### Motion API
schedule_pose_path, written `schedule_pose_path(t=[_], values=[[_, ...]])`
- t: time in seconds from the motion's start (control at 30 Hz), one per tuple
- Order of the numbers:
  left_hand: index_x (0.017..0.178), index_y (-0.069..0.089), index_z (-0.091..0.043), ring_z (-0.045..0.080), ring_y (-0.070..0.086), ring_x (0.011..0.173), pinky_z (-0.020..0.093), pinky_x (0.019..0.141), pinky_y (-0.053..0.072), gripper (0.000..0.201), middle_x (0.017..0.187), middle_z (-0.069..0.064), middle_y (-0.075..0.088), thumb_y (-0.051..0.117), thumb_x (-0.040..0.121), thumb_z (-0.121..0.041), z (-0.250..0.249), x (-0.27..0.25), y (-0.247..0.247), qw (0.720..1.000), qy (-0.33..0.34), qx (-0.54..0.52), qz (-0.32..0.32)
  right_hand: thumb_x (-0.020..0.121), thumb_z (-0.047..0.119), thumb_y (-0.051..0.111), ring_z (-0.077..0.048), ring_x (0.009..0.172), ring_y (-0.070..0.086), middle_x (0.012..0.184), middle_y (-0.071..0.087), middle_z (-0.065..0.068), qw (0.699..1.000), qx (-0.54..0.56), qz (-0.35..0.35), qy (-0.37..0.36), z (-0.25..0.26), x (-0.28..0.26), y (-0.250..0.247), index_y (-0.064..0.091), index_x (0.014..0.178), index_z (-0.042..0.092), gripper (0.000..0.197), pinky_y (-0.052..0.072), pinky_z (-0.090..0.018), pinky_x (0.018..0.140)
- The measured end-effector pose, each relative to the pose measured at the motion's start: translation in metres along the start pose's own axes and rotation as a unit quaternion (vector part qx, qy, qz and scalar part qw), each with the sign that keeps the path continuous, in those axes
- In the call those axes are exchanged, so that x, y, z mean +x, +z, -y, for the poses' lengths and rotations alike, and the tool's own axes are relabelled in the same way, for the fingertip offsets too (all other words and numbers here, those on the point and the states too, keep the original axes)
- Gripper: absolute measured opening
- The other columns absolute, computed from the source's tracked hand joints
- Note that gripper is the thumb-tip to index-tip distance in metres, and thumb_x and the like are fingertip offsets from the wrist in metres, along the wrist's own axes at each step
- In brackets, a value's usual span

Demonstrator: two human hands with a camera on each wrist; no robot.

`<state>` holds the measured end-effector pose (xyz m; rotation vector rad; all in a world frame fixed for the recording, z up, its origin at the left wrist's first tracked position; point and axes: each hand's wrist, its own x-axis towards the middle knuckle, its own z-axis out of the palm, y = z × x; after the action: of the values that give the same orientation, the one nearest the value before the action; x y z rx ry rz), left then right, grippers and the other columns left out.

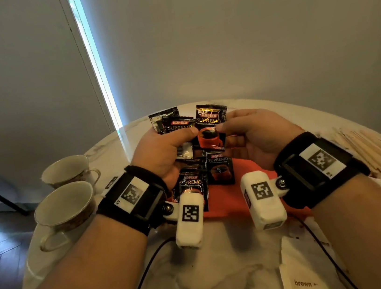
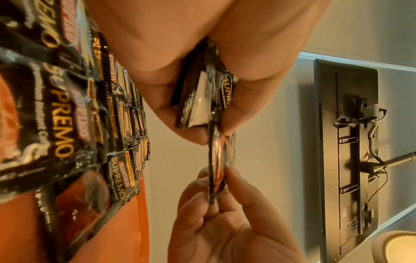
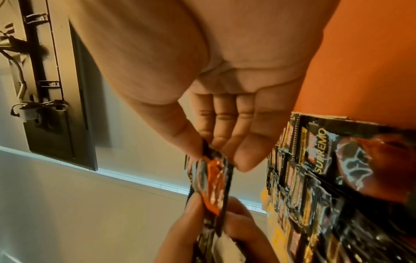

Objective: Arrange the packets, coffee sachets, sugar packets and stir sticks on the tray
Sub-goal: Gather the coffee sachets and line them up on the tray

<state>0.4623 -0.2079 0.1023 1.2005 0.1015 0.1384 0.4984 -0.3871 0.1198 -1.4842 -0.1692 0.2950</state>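
At the left edge of the table (image 1: 227,274) two cups (image 1: 66,206) are standing, well apart from the work.

The left hand (image 1: 160,148) is holding a fan of coffee sachets (image 1: 171,122) above the far part of the orange tray (image 1: 226,200). Its thumb (image 1: 183,134) is pressing on the front of the fan, and the other fingers are curling behind it, so the hand is closed around the bundle. The left wrist view is showing the sachet edges squeezed between thumb and fingers.

I judge that these sachets are very light, thin and soft, with a glossy foil skin that is slippery; they are sliding easily over each other in a stack. A pinch on the flat sealed edge is the best place to take one, because the filled middle bends and the powder shifts. They are not fragile, but a hard pull could crease them.

In the middle, more sachets (image 1: 220,169) are lying on the tray in overlapping rows, below the hands.

The right hand (image 1: 256,132) is pinching the front sachet (image 1: 210,126) at its right edge, thumb on the front and fingertips behind, with only a narrow gap that the foil fills. This sachet is also touching the left thumb, so both hands are sharing it.

Near the right edge of the table a heap of wooden stir sticks (image 1: 377,155) is lying, not on the tray. A white paper packet (image 1: 303,275) printed "brown" is lying near the front edge.
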Motion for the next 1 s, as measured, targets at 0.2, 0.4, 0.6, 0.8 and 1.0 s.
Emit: schedule_pose_path(t=[0.2,0.4,0.6,0.8,1.0], values=[[0.105,0.068,0.002,0.019,0.070,0.067,0.032,0.060,0.061,0.017,0.082,0.012,0.071,0.073,0.089,0.001,0.001,0.004,-0.001,0.999,-0.008,-0.023,-0.044,0.092,0.004,0.068,-0.017,0.064,0.065,0.096,0.071,-0.016,0.995,0.003,-0.079,0.057,-0.016,-0.004,-0.011,0.067,0.106,0.007,0.014,0.055,-0.028,0.055],[0.094,0.068,-0.002,0.020,0.068,0.064,0.033,0.062,0.059,0.004,0.074,0.009,0.071,0.070,0.091,-0.001,-0.003,0.005,-0.004,0.998,-0.020,-0.035,-0.047,0.084,0.002,0.077,-0.018,0.060,0.061,0.072,0.069,-0.010,0.978,-0.114,-0.096,0.143,-0.040,-0.014,-0.024,0.068,0.094,0.005,0.014,0.053,-0.030,0.055],[0.099,0.068,-0.001,0.018,0.069,0.062,0.032,0.061,0.060,0.008,0.074,0.007,0.072,0.070,0.091,-0.002,-0.004,0.004,-0.004,0.998,-0.020,-0.030,-0.054,0.079,0.006,0.084,-0.020,0.061,0.063,0.069,0.068,-0.011,0.970,-0.167,-0.091,0.150,-0.042,-0.009,-0.019,0.067,0.085,0.005,0.018,0.056,-0.032,0.060],[0.110,0.067,0.002,0.017,0.070,0.064,0.030,0.058,0.061,0.019,0.077,0.008,0.072,0.069,0.091,-0.001,-0.005,0.005,-0.004,0.997,-0.023,-0.041,-0.054,0.081,0.008,0.083,-0.020,0.058,0.065,0.070,0.071,-0.012,0.963,-0.196,-0.072,0.167,-0.040,-0.006,-0.015,0.066,0.090,0.004,0.020,0.057,-0.031,0.057],[0.101,0.066,-0.001,0.019,0.070,0.065,0.032,0.060,0.060,0.009,0.078,0.009,0.073,0.065,0.092,0.000,-0.004,0.004,-0.003,0.998,-0.026,-0.048,-0.044,0.080,0.010,0.084,-0.022,0.062,0.069,0.075,0.072,-0.013,0.963,-0.195,-0.063,0.172,-0.040,-0.004,-0.015,0.065,0.093,0.004,0.024,0.059,-0.033,0.060]])
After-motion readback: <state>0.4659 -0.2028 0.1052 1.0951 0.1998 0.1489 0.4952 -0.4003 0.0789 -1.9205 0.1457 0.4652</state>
